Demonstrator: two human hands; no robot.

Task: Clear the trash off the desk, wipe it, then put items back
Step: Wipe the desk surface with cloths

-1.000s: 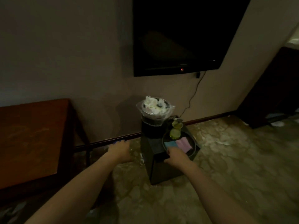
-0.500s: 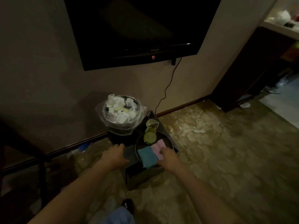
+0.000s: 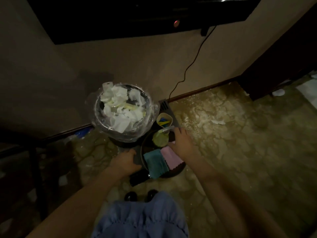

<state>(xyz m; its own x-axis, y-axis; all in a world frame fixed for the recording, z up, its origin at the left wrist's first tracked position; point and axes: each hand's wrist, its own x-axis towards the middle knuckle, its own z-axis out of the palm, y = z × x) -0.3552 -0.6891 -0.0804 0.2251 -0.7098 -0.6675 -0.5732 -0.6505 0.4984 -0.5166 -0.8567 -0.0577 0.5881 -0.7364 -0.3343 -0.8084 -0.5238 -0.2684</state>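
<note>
A round dark tray sits on a low dark stand on the floor. It holds a folded teal cloth, a pink cloth and a green spray bottle. A cup of small coloured items stands behind it. My left hand curls round the tray's left rim at the stand's edge. My right hand covers the right rim, thumb by the pink cloth, fingers near the bottle's nozzle. A lined bin full of white tissue stands to the left.
A dark television hangs on the wall above, its cable running down to the skirting. A dark table leg is at the left and dark furniture at the right. Scraps lie on the patterned floor.
The view has tilted down and closer to the stand. My left hand has reached the tray's left rim. My right hand has slid from the pink cloth to the far right rim.
</note>
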